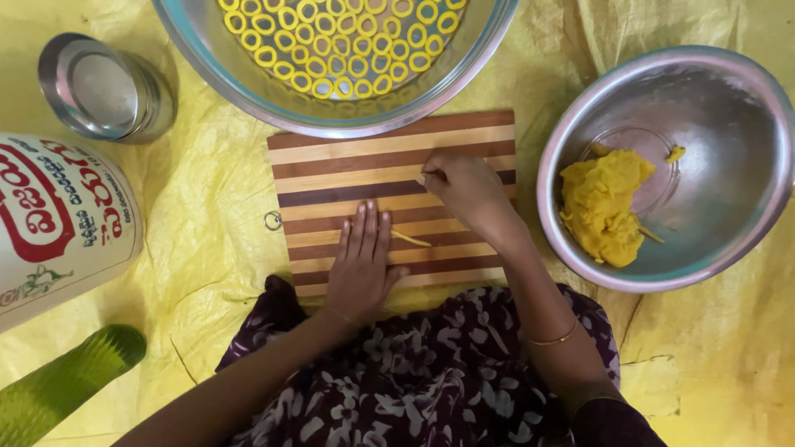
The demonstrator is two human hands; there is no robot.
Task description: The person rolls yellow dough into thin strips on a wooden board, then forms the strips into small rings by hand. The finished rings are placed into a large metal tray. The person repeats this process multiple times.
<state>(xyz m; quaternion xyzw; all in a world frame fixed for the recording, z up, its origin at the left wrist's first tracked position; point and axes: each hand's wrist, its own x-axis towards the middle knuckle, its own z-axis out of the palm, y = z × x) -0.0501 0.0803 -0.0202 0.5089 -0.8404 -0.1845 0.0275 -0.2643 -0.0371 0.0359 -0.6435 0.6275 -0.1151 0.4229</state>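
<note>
My left hand (361,258) lies flat, fingers together, on a striped wooden cutting board (348,165), pressing on a thin yellow strand of dough (411,239) that sticks out to its right. My right hand (465,187) rests on the board's right side, fingertips pinched at the far end of a thin dough strand. A steel bowl (729,165) at the right holds a lump of yellow dough (604,203). Above the board a large bowl (207,58) holds several yellow dough rings (339,41).
A yellow sheet (207,215) covers the floor. A small steel container (103,87) stands at the upper left, a large white printed container (58,219) at the left, and a green ribbed object (62,381) at the lower left. My floral-clothed lap (431,372) is in front.
</note>
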